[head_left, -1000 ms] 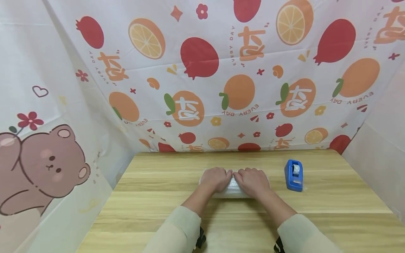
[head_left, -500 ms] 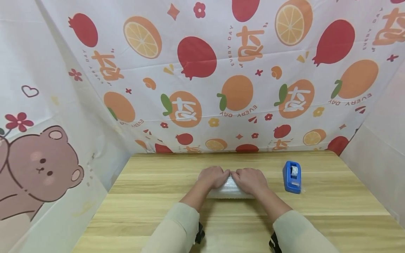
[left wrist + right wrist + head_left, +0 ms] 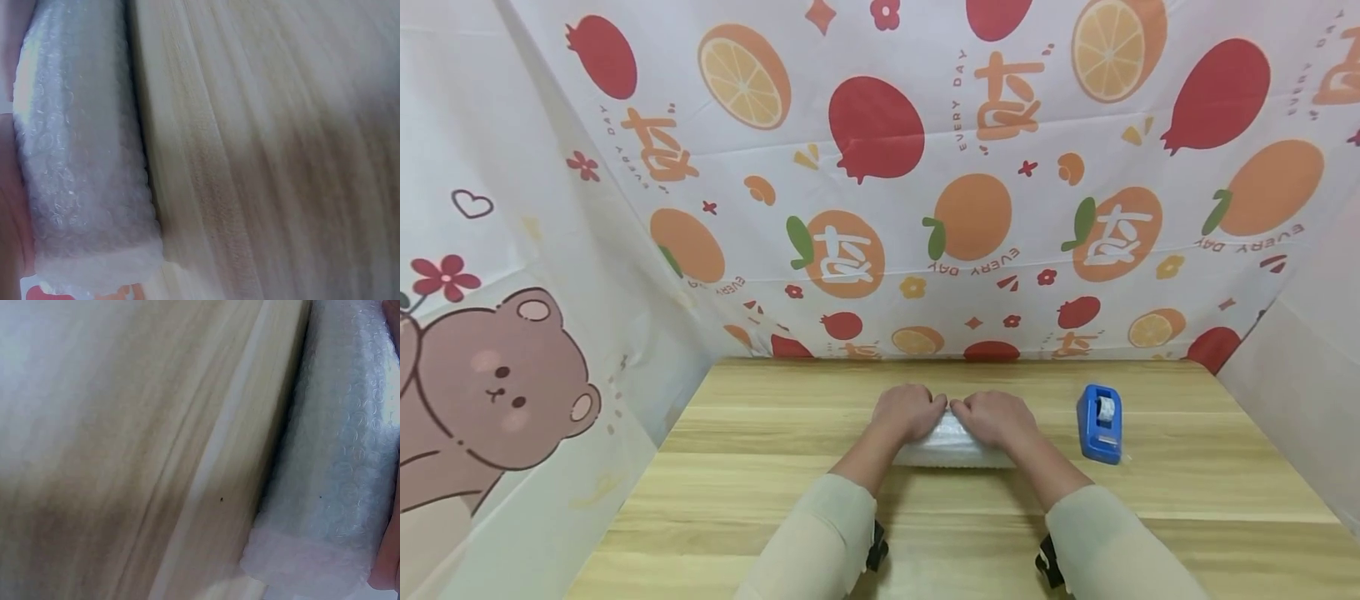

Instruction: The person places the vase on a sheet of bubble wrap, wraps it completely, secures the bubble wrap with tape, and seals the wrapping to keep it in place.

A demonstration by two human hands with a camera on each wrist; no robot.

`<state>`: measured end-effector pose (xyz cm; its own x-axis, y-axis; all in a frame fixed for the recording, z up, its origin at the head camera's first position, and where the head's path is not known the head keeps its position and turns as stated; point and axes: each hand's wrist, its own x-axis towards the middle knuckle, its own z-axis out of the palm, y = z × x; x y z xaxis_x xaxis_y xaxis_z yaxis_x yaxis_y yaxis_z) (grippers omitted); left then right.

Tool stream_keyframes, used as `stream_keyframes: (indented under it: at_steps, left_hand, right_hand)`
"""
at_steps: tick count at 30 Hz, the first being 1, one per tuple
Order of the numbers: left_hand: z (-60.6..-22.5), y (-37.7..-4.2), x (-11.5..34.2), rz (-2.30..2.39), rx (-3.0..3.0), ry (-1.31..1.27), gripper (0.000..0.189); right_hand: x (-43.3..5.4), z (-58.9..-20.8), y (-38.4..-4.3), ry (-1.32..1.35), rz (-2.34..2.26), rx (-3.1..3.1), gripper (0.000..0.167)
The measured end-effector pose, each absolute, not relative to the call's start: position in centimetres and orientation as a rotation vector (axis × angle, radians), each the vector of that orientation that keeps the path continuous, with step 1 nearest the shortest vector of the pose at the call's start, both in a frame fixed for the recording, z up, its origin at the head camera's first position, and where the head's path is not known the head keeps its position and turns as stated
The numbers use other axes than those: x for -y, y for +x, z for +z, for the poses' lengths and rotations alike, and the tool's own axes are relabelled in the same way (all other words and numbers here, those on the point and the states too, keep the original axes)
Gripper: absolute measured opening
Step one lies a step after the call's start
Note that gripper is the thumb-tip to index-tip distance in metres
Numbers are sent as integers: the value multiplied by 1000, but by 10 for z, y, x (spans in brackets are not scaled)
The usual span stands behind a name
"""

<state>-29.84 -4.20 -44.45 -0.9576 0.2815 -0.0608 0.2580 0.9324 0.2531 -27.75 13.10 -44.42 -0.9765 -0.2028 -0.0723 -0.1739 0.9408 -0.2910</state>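
A bundle rolled in clear bubble wrap (image 3: 953,442) lies crosswise on the wooden table in the head view. My left hand (image 3: 907,413) grips its left part from above, fingers bent over the far side. On the right part, my right hand (image 3: 996,419) holds it the same way, and the two thumbs nearly meet at the middle. The left wrist view shows the bubbly surface of the bundle (image 3: 84,144) with the hand along its left edge. From the right wrist, the bundle's end (image 3: 306,559) appears, fingers at its far side. What is inside the wrap is hidden.
A blue tape dispenser (image 3: 1100,423) with a roll of tape stands to the right of the hands. The wooden table (image 3: 760,492) ends at a fruit-print cloth (image 3: 880,225) behind. Another cloth with a bear (image 3: 505,383) hangs on the left.
Both hands and the bubble-wrapped bundle have shifted slightly away from the body, the grip staying much the same. The head view has moved a little.
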Motion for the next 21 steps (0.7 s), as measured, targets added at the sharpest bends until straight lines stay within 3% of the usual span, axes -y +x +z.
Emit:
stream_keyframes:
  at_steps: [21]
  left_hand:
    - [-443,-318,40,394,-2887,420,56]
  right_hand:
    - [-138,-439,-300,-290,-513,-2827,54]
